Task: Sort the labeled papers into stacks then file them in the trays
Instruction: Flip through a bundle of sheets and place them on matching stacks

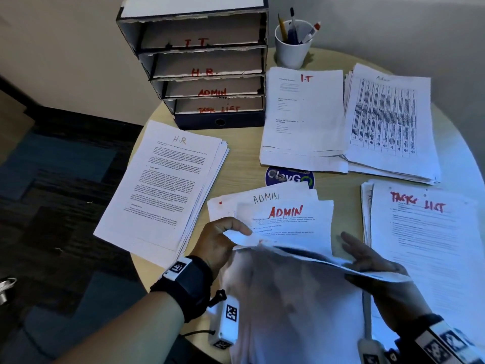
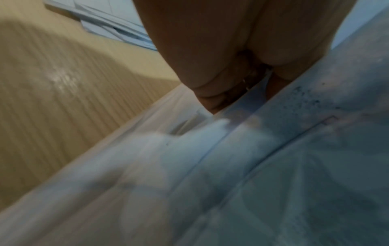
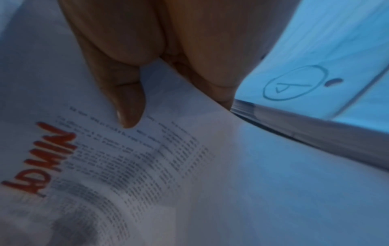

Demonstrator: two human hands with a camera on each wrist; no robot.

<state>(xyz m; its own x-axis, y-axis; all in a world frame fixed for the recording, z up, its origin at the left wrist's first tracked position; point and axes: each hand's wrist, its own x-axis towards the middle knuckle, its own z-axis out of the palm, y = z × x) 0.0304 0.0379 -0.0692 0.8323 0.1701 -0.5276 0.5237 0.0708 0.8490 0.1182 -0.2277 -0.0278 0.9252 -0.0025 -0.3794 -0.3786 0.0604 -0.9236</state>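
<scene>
A loose pile topped by a sheet marked ADMIN in red (image 1: 286,214) lies at the table's front. A sheaf of papers (image 1: 288,290) is lifted off it toward me, blurred. My left hand (image 1: 231,235) pinches the sheaf's left edge, thumb on top; in the left wrist view its fingers (image 2: 210,66) clamp the paper edge (image 2: 242,103). My right hand (image 1: 362,253) has straight fingers slipped under the sheaf's right side. In the right wrist view its thumb (image 3: 128,108) points onto the ADMIN sheet (image 3: 147,158), beside the raised sheaf (image 3: 305,83).
Sorted stacks lie around: H.R (image 1: 162,190) left, I.T (image 1: 304,119) and Admin (image 1: 391,122) behind, Task List (image 1: 430,243) right. The labeled tray tower (image 1: 204,61) stands at the back left, with a cup of pens (image 1: 294,46) beside it. A round sticker (image 1: 288,177) marks the table's middle.
</scene>
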